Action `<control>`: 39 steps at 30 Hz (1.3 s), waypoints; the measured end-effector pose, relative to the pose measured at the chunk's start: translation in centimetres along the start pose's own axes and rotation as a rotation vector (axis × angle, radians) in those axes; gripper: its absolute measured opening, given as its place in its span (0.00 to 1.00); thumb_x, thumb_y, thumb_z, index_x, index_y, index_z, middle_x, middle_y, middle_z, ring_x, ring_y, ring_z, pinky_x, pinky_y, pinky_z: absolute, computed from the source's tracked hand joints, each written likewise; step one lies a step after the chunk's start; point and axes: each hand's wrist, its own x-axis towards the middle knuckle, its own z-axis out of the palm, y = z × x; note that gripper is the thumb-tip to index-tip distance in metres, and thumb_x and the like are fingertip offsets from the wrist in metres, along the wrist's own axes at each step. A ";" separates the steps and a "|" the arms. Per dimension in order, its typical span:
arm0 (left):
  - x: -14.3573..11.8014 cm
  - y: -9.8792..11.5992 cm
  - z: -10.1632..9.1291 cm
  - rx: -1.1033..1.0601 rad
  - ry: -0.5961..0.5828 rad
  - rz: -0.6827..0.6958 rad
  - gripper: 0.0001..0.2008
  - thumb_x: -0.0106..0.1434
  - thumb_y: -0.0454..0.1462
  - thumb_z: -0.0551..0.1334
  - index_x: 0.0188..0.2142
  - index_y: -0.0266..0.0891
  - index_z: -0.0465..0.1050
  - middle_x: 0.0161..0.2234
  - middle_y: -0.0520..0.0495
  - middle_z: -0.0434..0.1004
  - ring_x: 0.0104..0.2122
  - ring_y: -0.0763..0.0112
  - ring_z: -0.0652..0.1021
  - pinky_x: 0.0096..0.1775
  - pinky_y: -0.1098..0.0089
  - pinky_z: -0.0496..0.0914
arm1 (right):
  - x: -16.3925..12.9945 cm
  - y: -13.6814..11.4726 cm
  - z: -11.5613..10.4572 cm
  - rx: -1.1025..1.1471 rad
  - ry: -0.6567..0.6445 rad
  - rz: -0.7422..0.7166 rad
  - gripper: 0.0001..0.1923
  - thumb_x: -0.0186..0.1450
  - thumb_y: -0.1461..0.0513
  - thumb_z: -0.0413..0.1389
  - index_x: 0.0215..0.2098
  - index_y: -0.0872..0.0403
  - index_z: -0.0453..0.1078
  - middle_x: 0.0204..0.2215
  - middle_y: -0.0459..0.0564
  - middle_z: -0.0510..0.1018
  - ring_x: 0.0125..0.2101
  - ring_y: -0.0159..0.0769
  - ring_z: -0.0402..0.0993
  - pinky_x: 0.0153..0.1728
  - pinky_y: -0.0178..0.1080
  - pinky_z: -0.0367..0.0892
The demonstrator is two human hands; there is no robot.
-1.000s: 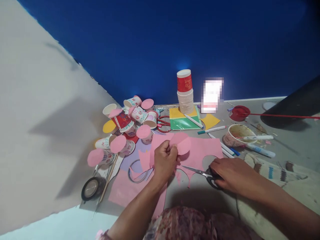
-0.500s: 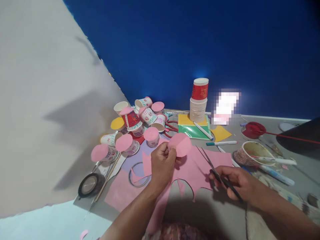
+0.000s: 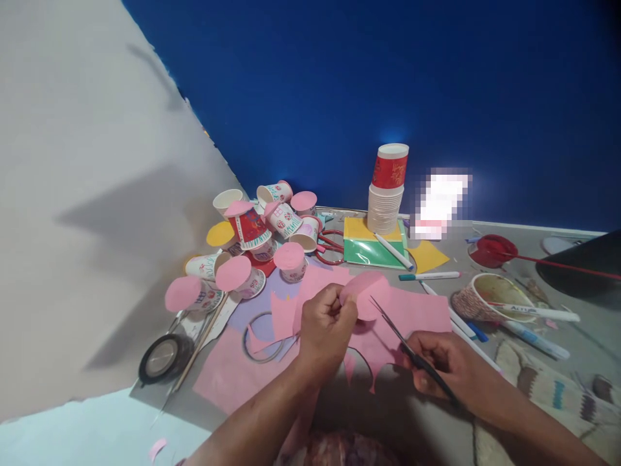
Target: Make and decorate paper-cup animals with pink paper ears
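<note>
My left hand (image 3: 330, 323) pinches the left edge of a pink paper circle (image 3: 371, 298) between thumb and fingers. From the right, my right hand (image 3: 444, 369) grips a pair of scissors (image 3: 400, 340) with black handles. Its blades are nearly closed, and their tips overlap the circle's right side in view; whether they touch the paper I cannot tell. Beneath both hands lies a pink paper sheet (image 3: 417, 307) with rounded cut-outs along its near edge. Pink scraps and a grey ring (image 3: 247, 353) lie left of my left hand.
Several decorated paper cups (image 3: 250, 226), many with pink paper discs, crowd the left back. A cup stack (image 3: 385, 207) stands on a yellow-green packet (image 3: 366, 252). Markers (image 3: 429, 276), a woven-looking bowl (image 3: 478, 301) and a knitted cloth (image 3: 548, 385) are at right. Black tape (image 3: 145, 367) sits left.
My left hand has moved slightly right with the paper circle. The scissors have closed further, and their tips have come left to the circle. The whole view has shifted a little.
</note>
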 end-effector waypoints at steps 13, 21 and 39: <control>0.0 0.5 0.0 -0.192 -0.129 -0.196 0.16 0.60 0.46 0.65 0.24 0.41 0.66 0.15 0.54 0.70 0.15 0.74 0.72 0.20 0.76 0.62 | -0.1 -0.9 0.1 0.013 0.022 -0.024 0.31 0.49 0.37 0.68 0.20 0.51 0.61 0.19 0.40 0.61 0.24 0.31 0.54 0.26 0.36 0.56; 0.1 0.5 -0.1 -0.366 -0.230 -0.296 0.15 0.57 0.47 0.68 0.27 0.38 0.70 0.14 0.51 0.74 0.13 0.71 0.75 0.18 0.77 0.64 | -0.1 -0.6 0.1 -0.007 0.062 -0.006 0.31 0.46 0.39 0.71 0.18 0.51 0.60 0.18 0.39 0.58 0.23 0.31 0.56 0.27 0.36 0.59; 0.1 0.5 0.1 -0.422 -0.266 -0.379 0.21 0.52 0.51 0.73 0.29 0.34 0.74 0.17 0.49 0.76 0.14 0.69 0.77 0.16 0.75 0.70 | 0.0 0.8 0.3 0.071 -0.042 0.001 0.29 0.49 0.40 0.70 0.23 0.55 0.71 0.21 0.44 0.69 0.24 0.30 0.58 0.26 0.36 0.52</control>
